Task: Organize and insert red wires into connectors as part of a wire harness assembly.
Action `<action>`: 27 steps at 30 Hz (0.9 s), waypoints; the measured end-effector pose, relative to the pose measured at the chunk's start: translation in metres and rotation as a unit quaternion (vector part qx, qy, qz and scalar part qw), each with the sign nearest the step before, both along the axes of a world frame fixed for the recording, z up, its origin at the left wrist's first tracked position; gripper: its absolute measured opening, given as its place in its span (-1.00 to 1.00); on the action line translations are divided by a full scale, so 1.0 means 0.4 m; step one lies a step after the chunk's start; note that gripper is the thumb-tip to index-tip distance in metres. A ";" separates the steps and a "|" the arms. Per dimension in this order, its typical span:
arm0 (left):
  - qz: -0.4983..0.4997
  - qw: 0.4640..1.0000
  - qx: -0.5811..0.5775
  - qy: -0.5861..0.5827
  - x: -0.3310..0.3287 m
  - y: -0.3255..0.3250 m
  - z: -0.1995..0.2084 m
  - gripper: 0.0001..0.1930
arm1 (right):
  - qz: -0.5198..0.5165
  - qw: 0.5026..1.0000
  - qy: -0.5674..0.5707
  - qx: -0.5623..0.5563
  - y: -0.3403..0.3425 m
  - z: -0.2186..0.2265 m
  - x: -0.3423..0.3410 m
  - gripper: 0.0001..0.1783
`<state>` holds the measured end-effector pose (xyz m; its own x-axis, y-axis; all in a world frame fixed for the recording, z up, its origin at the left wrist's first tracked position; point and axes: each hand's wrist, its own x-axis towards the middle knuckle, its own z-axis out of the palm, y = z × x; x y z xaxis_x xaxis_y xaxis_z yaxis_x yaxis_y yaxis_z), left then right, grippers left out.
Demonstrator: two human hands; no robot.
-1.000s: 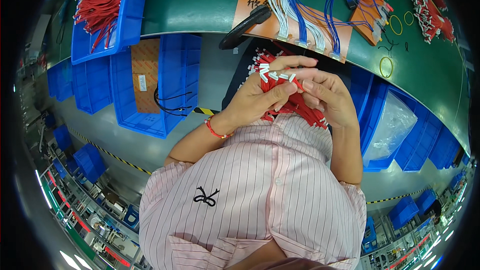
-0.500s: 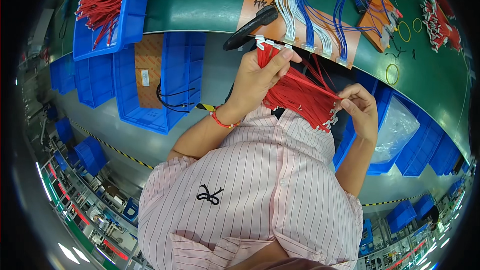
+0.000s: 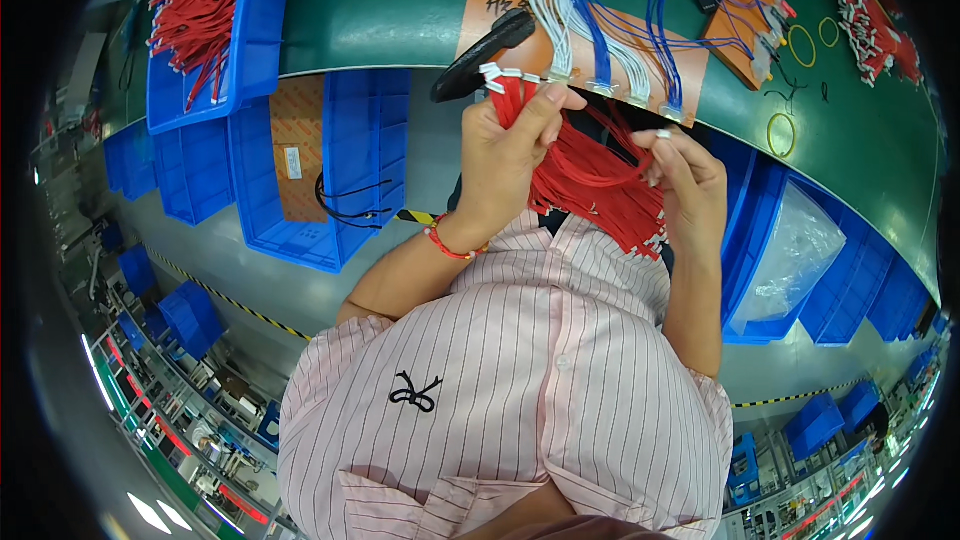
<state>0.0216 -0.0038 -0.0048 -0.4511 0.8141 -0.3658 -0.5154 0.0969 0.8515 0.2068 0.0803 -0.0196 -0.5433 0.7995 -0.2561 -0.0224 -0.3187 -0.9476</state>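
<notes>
A thick bundle of red wires (image 3: 595,180) with small white connectors at both ends hangs over my lap in front of the table edge. My left hand (image 3: 505,160) is closed round its upper end, where a row of white connectors sticks up past the thumb. Just right of the bundle, my right hand (image 3: 692,185) pinches the white tip of a red wire between thumb and fingers. That wire bows back toward the bundle. Beyond my hands, white and blue cables (image 3: 600,40) end in clear connectors along an orange board (image 3: 690,80) at the table edge.
A black-handled tool (image 3: 485,55) lies at the board's left end. More red wires fill a blue bin (image 3: 265,50) at far left. An orange block (image 3: 735,35), yellow rings (image 3: 782,135) and another red bundle (image 3: 880,40) lie on the green table (image 3: 370,10). Blue crates (image 3: 340,230) stand below.
My right hand has moved up and slightly left, lifting the wire end so that the stretched wire now curves. My left hand keeps its grip on the bundle.
</notes>
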 end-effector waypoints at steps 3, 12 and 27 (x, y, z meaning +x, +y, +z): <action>-0.021 0.999 0.005 -0.049 -0.019 -0.002 -0.005 -0.70 | -0.037 0.999 -0.021 0.005 -0.012 0.016 -0.035 -0.78; -0.146 0.973 -0.002 -0.178 -0.069 -0.035 0.028 -0.55 | -0.116 0.993 -0.019 0.015 -0.023 0.029 -0.046 -0.74; -0.144 0.967 -0.017 -0.207 -0.077 -0.088 0.004 -0.54 | -0.133 0.991 -0.007 -0.017 -0.017 0.030 -0.043 -0.74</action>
<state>-0.0092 -0.0390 -0.0032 -0.0153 0.8684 -0.4956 -0.7590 0.3126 0.5711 0.1895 0.0734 -0.0077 -0.3104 0.9048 -0.2914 -0.0971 -0.3351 -0.9372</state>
